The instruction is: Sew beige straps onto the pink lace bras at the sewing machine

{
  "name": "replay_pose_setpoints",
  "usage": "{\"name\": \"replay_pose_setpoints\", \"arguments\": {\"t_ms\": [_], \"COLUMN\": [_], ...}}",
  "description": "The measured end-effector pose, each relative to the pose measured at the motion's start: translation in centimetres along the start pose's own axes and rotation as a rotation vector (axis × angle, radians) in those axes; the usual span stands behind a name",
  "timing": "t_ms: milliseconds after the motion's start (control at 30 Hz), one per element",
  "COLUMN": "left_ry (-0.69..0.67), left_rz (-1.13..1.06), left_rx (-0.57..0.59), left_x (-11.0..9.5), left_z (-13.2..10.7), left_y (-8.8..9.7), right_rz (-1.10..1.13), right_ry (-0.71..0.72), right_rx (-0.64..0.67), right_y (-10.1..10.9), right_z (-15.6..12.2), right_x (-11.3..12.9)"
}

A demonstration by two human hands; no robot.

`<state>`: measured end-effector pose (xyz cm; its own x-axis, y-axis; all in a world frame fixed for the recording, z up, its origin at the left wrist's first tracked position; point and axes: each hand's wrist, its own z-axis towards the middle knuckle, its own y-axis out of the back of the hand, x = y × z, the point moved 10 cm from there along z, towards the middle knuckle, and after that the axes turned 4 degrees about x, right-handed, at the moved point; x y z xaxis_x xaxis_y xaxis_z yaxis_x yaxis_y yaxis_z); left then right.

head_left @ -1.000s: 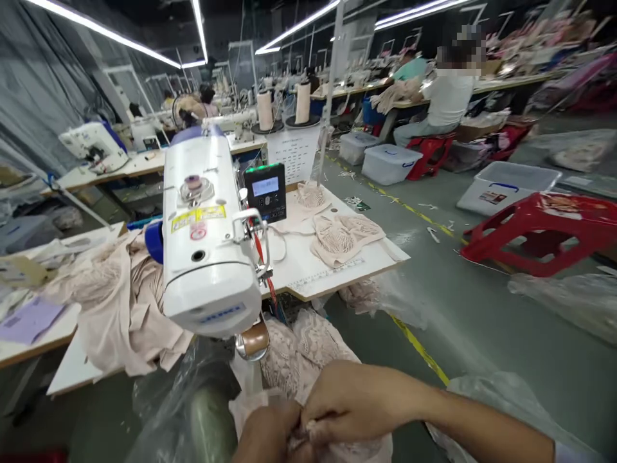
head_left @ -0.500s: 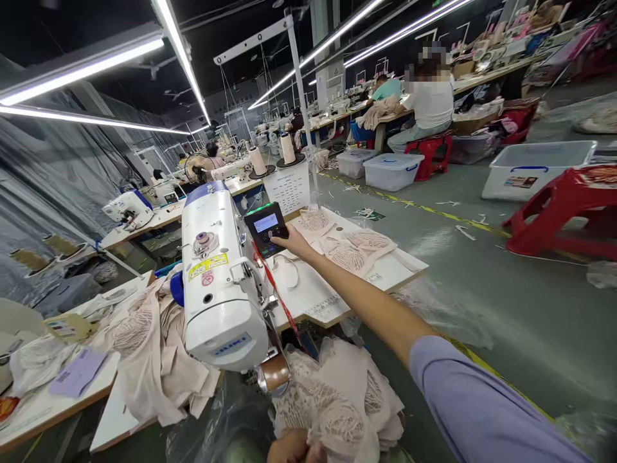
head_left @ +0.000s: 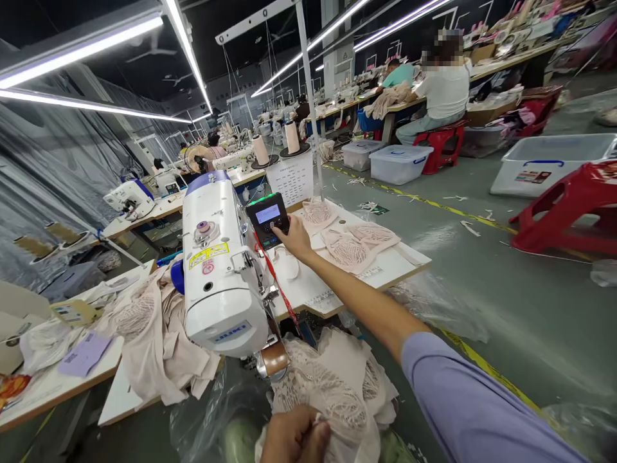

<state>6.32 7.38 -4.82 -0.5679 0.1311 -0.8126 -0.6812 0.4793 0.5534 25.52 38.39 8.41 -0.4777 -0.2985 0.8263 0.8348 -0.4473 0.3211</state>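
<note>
My right hand (head_left: pixel 297 240) is at the sewing machine's control panel (head_left: pixel 268 218), a dark box with a lit screen. One digit, seemingly the thumb, presses among its buttons. The other fingers are partly hidden at the panel's right edge. Low in the picture my left hand (head_left: pixel 296 436) is closed, pinching a beige lace garment (head_left: pixel 337 386). That garment hangs in a bunch below the head of the white sewing machine (head_left: pixel 224 321). A red cord (head_left: pixel 277 283) runs down beside the machine.
Beige lace cup pieces (head_left: pixel 359 244) lie on the white tabletop (head_left: pixel 318 299). More beige fabric (head_left: pixel 164 347) is heaped left of the machine. Thread cones (head_left: pixel 292 138) stand behind. To the right are a red stool (head_left: pixel 569 212), plastic bins (head_left: pixel 400 164) and a seated person (head_left: pixel 443 96).
My left hand has risen further into view with the garment's edge. My right digit has shifted slightly up across the panel's buttons. The whole view has tilted a little.
</note>
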Motion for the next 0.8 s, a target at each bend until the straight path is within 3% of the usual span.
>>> {"name": "replay_pose_setpoints", "arguments": {"t_ms": [100, 133, 200, 267, 333, 433, 633, 700, 800], "left_ry": [-0.046, -0.068, -0.124, -0.214, -0.294, -0.271, 0.132, 0.212, 0.238], "left_rz": [0.060, 0.087, 0.149, 0.228, 0.311, 0.408, 0.287, 0.225, 0.175], "left_rx": [0.056, 0.080, 0.130, 0.152, 0.140, 0.076, -0.016, -0.059, -0.109], "left_x": [-2.2, -3.0, -4.5, -5.9, -6.8, -6.5, -1.8, -0.3, 1.3], "left_z": [-0.5, -0.8, -1.5, -2.1, -2.5, -2.4, -0.2, 0.5, 1.5], "left_y": [0.9, 1.1, 1.4, 1.7, 1.9, 3.1, 8.5, 10.2, 11.7], "right_rz": [0.222, 0.338, 0.432, 0.417, 0.386, 0.335, 0.202, 0.140, 0.093], "right_ry": [0.208, 0.297, 0.469, 0.517, 0.477, 0.459, 0.490, 0.379, 0.101], "right_rx": [-0.008, 0.156, 0.724, 1.174, 1.384, 1.330, 1.133, 1.110, 1.148], "right_y": [3.4, 3.3, 1.7, 1.5, 1.8, 1.6, -0.3, -1.3, -2.8], "right_z": [-6.9, -10.2, -19.0, -27.5, -32.1, -32.4, -28.1, -27.0, -26.1], "right_x": [3.6, 5.1, 8.3, 9.3, 8.9, 8.4, 7.9, 6.7, 4.2]}}
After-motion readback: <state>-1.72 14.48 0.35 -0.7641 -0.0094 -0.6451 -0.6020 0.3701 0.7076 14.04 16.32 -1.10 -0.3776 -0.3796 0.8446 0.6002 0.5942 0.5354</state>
